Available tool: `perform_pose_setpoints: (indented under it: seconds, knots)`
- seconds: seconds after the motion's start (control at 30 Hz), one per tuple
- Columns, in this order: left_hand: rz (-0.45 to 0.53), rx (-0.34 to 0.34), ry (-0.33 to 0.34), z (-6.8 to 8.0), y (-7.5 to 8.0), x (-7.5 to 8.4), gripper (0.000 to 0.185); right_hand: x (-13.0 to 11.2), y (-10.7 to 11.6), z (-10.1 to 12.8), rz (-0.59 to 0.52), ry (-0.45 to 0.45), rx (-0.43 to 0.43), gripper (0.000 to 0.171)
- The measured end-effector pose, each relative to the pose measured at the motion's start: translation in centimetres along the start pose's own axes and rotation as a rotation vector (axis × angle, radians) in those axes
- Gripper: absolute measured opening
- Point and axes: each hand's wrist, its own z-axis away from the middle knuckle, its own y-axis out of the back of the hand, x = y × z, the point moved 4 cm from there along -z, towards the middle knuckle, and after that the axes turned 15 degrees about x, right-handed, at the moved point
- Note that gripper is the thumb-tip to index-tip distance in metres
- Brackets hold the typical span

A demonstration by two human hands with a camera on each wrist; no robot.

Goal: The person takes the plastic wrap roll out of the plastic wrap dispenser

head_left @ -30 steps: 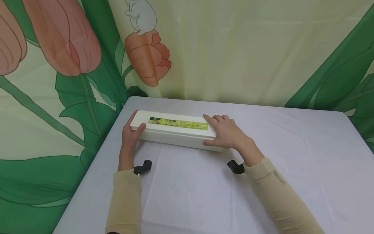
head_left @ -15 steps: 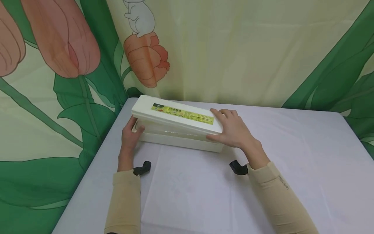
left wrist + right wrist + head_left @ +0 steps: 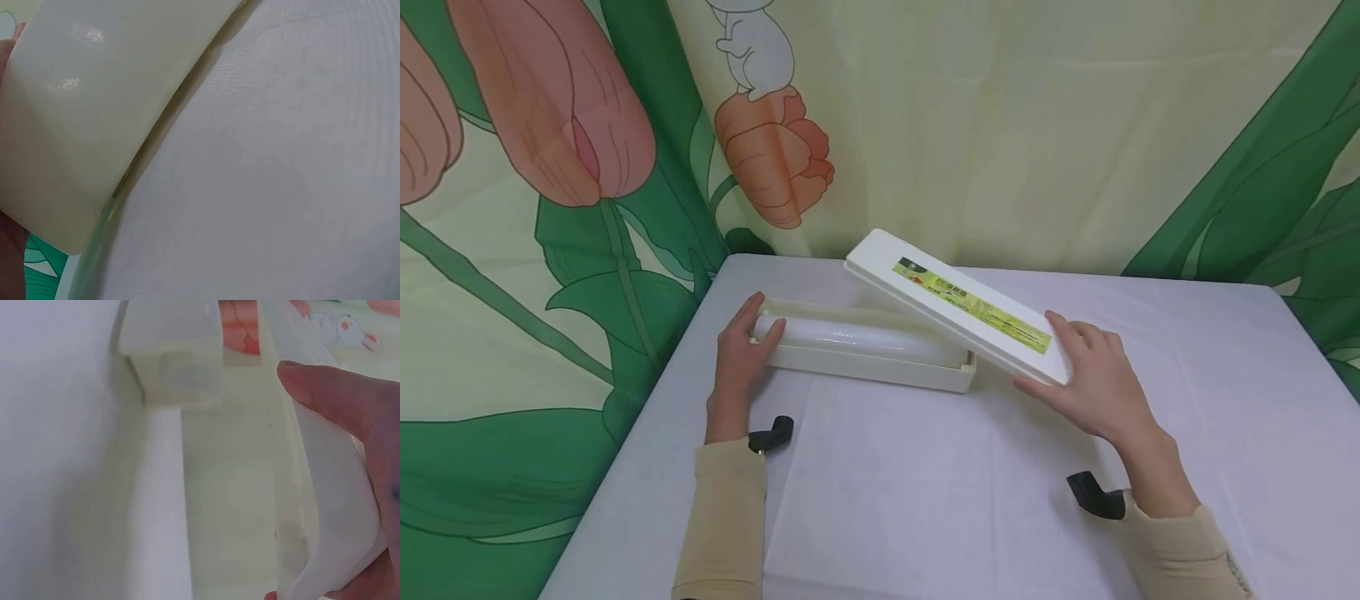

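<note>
On the bench [image 3: 925, 500], the left hand [image 3: 739, 354] grips the box [image 3: 880, 371] end. The right hand [image 3: 1093, 387] pinches the lid [image 3: 955, 304], already off. The roll [image 3: 850, 337] inside is untouched.

The box base [image 3: 868, 367] looks like smooth cream plastic with a faint sheen; inside it the roll [image 3: 857, 337] is glossy film. Its lid [image 3: 955, 307] is matt white plastic with a printed paper label. Beneath the base, creased matt cloth covers the bench [image 3: 925, 500]
</note>
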Motion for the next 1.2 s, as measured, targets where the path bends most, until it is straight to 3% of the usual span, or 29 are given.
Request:
perform_pose_setpoints:
  seconds: [0.33,0.57,0.8,1.2]
  knots:
    - [-0.005,0.012,-0.009,0.4,-0.2,-0.1,0.062,5.2,2.5,4.1,0.038,-0.158,0.037,0.100]
    - [0.009,-0.058,-0.007,0.4,0.0,-0.1,0.066,7.8,2.9,6.3,0.107,-0.226,0.046,0.103]
    - [0.027,-0.110,-0.039,0.3,0.6,0.0,0.068,9.3,3.4,8.0,0.178,-0.318,0.011,0.104]
    - [0.037,-0.110,-0.040,0.3,0.8,0.0,0.069,10.6,3.5,9.7,0.245,-0.403,-0.037,0.110]
